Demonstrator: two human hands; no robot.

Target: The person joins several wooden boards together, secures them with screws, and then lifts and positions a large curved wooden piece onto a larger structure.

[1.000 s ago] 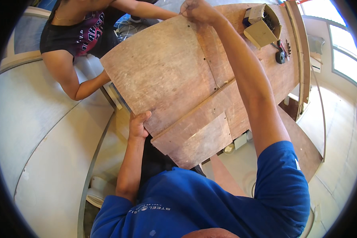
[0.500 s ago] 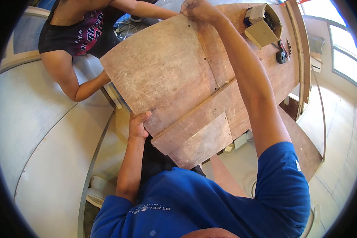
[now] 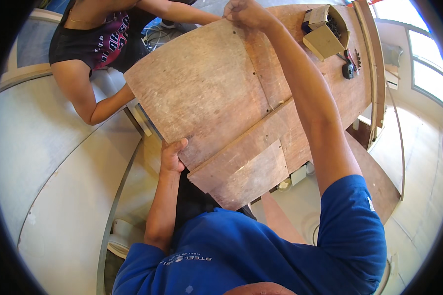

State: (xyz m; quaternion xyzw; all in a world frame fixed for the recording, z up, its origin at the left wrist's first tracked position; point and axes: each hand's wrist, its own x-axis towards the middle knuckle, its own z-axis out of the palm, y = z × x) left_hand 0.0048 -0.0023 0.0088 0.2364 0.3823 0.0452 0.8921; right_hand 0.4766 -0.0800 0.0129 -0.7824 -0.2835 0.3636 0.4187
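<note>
A sheet of plywood (image 3: 192,78) lies tilted across a larger plywood surface in front of me. My left hand (image 3: 172,155) is closed round its near left edge, with the thumb on top and the fingers hidden underneath. Stretched far forward, my right hand (image 3: 243,14) has its fingers curled at the sheet's far corner; part of its grip is hidden. A narrower plywood strip (image 3: 246,142) runs along the near side. Across from me, a co-worker's bent arm (image 3: 110,105) reaches the sheet's left edge, and their other arm (image 3: 187,12) extends toward the far corner.
At the far right of the plywood stand an open cardboard box (image 3: 327,42) of dark screws or nails and a black tape measure (image 3: 348,71) beside a small tool. A raised wooden edge (image 3: 374,64) borders the right side. Large pale curved panels (image 3: 59,182) lie at left.
The co-worker's body and bent arm have shifted very slightly. Both my hands keep their places on the plywood sheet.
</note>
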